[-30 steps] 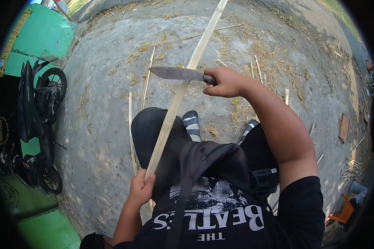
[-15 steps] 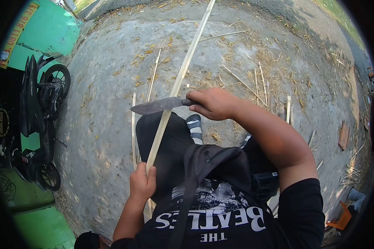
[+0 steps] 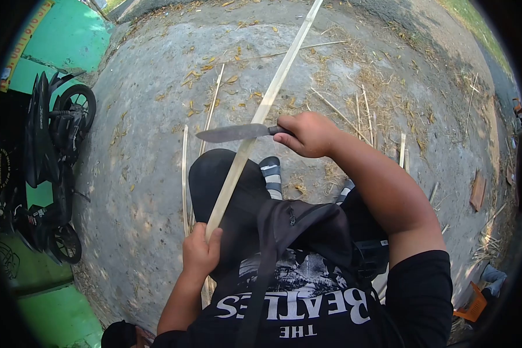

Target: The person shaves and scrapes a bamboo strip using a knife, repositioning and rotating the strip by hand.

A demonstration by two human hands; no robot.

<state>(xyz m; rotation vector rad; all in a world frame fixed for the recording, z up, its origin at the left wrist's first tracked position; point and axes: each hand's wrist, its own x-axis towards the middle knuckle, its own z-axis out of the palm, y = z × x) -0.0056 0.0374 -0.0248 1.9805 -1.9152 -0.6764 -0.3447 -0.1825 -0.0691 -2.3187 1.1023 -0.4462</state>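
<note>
A long pale strip of split bamboo (image 3: 281, 72) runs from my lap up past the top edge of the view. Its near end is in my left hand (image 3: 202, 252), the fingers closed round it and the thumb on top. My right hand (image 3: 308, 136) grips the dark handle of a broad-bladed knife (image 3: 229, 134). The blade lies across the strip above my knee, tip to the left. Whether its edge bites into the bamboo I cannot tell.
Several thin bamboo strips (image 3: 185, 174) lie on the concrete ground (image 3: 133, 116) with dry leaves and shavings. On the left a motorcycle (image 3: 55, 168) stands by a green wall. A brick (image 3: 478, 190) and an orange crate (image 3: 474, 303) are at right. Another person's dark cap (image 3: 119, 334) shows bottom left.
My right hand has moved the knife slightly up the strip, away from me, and to the right. The strip's far end has swung right. My left hand keeps its hold.
</note>
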